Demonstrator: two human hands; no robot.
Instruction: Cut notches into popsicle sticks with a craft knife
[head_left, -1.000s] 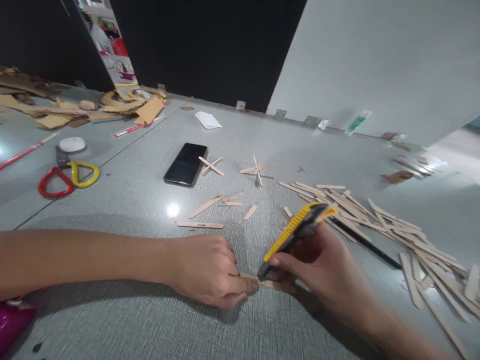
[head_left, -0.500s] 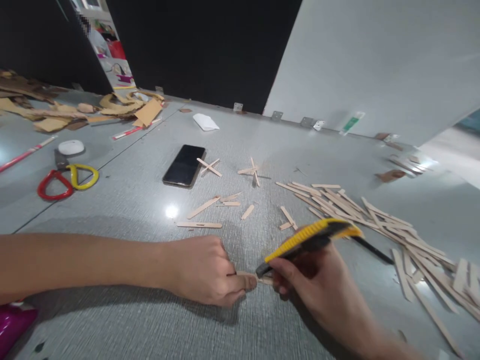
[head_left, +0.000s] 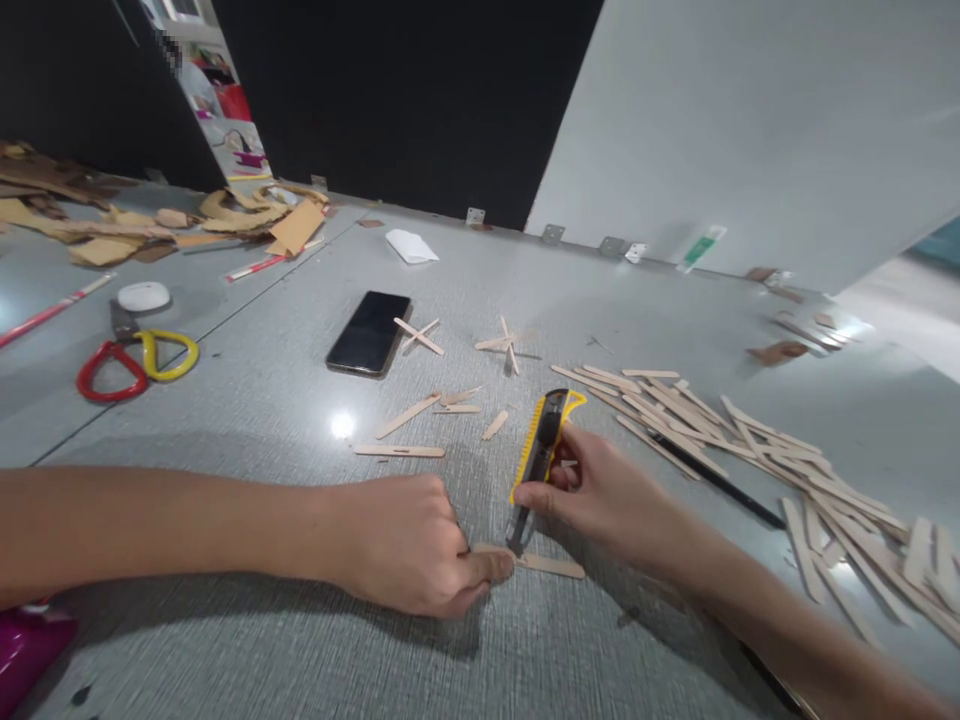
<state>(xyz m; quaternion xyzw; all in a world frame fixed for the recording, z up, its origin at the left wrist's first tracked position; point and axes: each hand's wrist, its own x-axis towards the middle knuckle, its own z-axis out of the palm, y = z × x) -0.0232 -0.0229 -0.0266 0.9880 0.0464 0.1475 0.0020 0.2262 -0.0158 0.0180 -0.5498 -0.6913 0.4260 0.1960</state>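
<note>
A wooden craft stick point(head_left: 553, 566) lies flat on the grey table in front of me. My left hand point(head_left: 420, 545) is closed over its left end, the fingers pressing it down. In my right hand point(head_left: 592, 475) is a yellow and black box cutter point(head_left: 541, 440), held steeply with its blade end pointing down. The blade tip meets the stick just right of my left fingertips, where the wood looks notched. Beyond my hands lie cut stick pieces point(head_left: 409, 415) and a slotted stick point(head_left: 399, 451).
A pile of craft sticks point(head_left: 697, 410) spreads to the right, with a dark thin rod among them. Behind are a phone point(head_left: 369, 333) and two small crossed-stick pieces point(head_left: 510, 345). Scissors point(head_left: 135, 365), a white mouse point(head_left: 144, 296) and cardboard scraps point(head_left: 112, 230) are at left.
My right hand has turned the box cutter from a slant to a steeper angle, uncovering the stick's right end. My left hand stays in place.
</note>
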